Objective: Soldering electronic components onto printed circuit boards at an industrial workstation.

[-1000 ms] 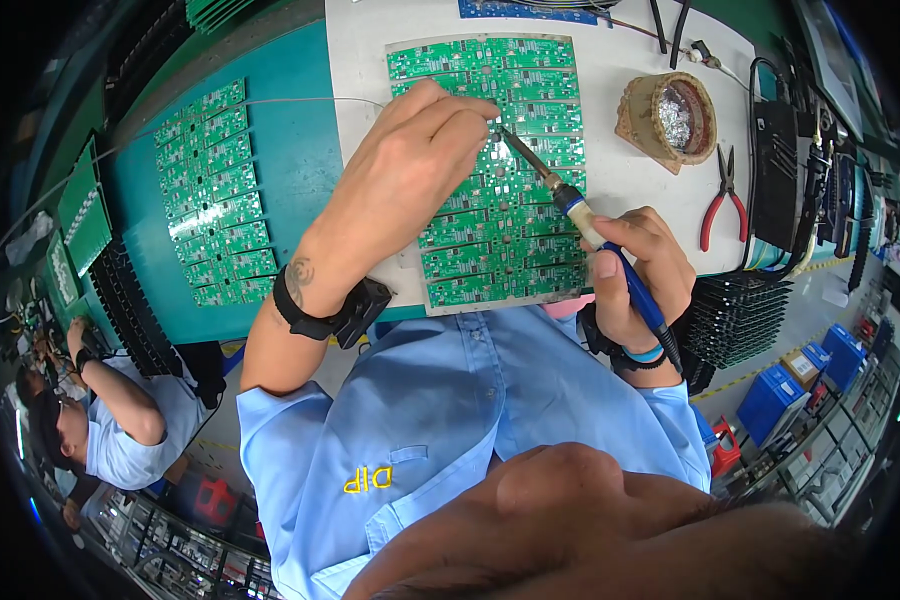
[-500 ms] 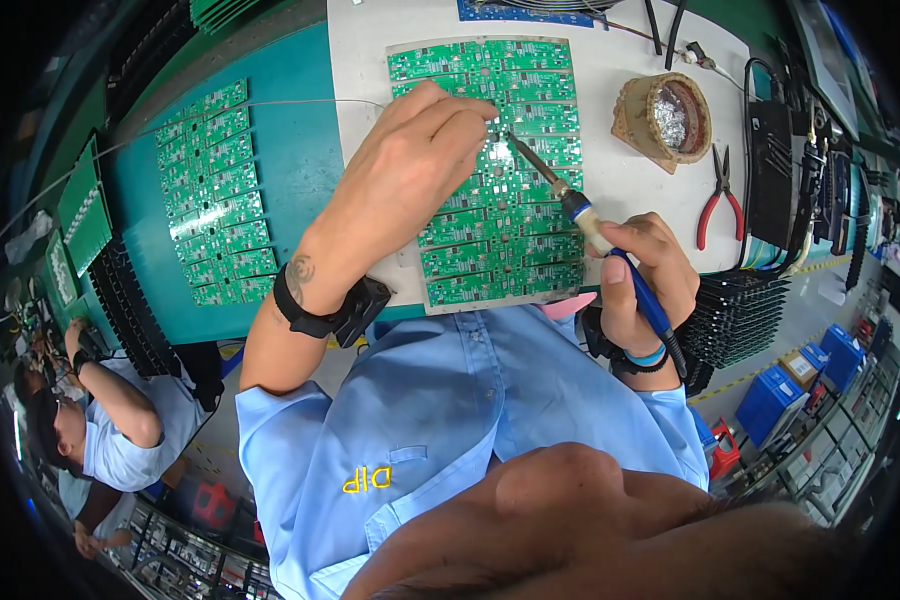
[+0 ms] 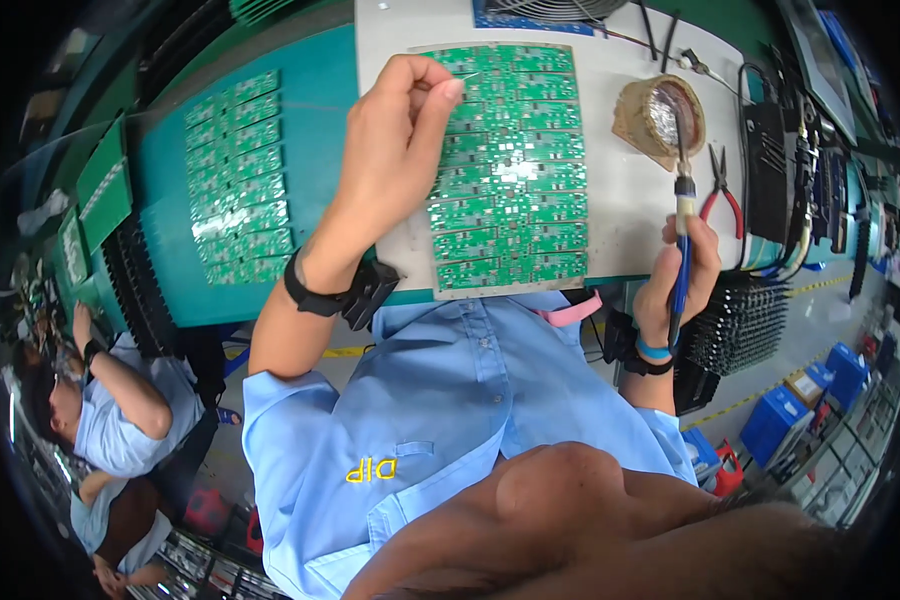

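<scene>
A panel of green circuit boards [image 3: 510, 170] lies on a white mat [image 3: 620, 190] in front of me. My left hand [image 3: 395, 150] rests over the panel's left side and pinches a thin solder wire [image 3: 467, 77] near the top boards. My right hand [image 3: 680, 270] holds a blue-handled soldering iron [image 3: 682, 220] upright, to the right of the panel. The iron's tip touches the metal wool in a round tip-cleaner pot [image 3: 660, 115]. Both wrists carry dark straps.
A second panel of green boards [image 3: 235, 180] lies on the teal bench at left. Red-handled pliers [image 3: 722, 190] sit right of the cleaner pot, with black equipment and cables [image 3: 780, 170] beyond. Another person in a blue shirt [image 3: 110, 410] sits at lower left. Blue bins [image 3: 800, 410] stand at right.
My right hand has swung the soldering iron off the panel and to the right, into the cleaner pot. My left hand lifted slightly with the solder wire toward the panel's top.
</scene>
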A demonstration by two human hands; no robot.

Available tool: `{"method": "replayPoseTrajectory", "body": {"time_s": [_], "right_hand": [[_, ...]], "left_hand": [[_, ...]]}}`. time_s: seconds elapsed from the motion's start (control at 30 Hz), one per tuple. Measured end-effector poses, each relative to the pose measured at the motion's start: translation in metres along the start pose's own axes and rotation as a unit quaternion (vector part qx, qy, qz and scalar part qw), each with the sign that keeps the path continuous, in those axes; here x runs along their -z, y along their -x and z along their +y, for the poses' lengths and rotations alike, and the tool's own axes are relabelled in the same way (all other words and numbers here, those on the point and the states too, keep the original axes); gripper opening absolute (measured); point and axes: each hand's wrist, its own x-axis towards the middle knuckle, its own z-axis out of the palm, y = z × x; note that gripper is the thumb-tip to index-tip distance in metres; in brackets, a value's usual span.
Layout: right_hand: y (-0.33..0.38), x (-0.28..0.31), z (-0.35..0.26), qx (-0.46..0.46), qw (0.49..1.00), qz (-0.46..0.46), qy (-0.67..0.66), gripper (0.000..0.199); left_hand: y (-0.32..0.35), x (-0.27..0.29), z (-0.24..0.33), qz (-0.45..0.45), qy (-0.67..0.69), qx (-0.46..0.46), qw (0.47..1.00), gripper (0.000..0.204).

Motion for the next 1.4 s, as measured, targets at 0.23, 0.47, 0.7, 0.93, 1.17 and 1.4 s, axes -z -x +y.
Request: {"method": "replayPoseTrajectory", "body": {"time_s": [0.23,0.47,0.7,0.93,1.17,1.4], "right_hand": [[0.026,0.005,-0.007,0.107,0.983,-0.147,-0.016,0.049],[0.036,-0.007,-0.004,0.12,0.986,-0.116,0.017,0.078],[0.037,-0.008,-0.005,0.124,0.984,-0.126,0.006,0.078],[0.039,-0.009,-0.001,0.128,0.985,-0.115,-0.015,0.077],[0.036,-0.008,-0.005,0.11,0.987,-0.114,0.013,0.075],[0.034,-0.011,0.002,0.118,0.985,-0.121,-0.034,0.072]], "left_hand": [[-0.016,0.008,-0.029,0.109,-0.17,-0.197,0.959,0.014],[-0.011,0.015,-0.033,0.066,-0.274,-0.128,0.951,0.01],[-0.01,0.019,-0.032,0.073,-0.227,-0.134,0.962,0.01],[-0.012,0.017,-0.037,0.064,-0.217,-0.147,0.963,0.01],[-0.018,0.019,-0.042,0.047,-0.238,-0.183,0.953,0.013],[-0.018,0.016,-0.036,0.014,-0.248,-0.138,0.959,0.015]]}}
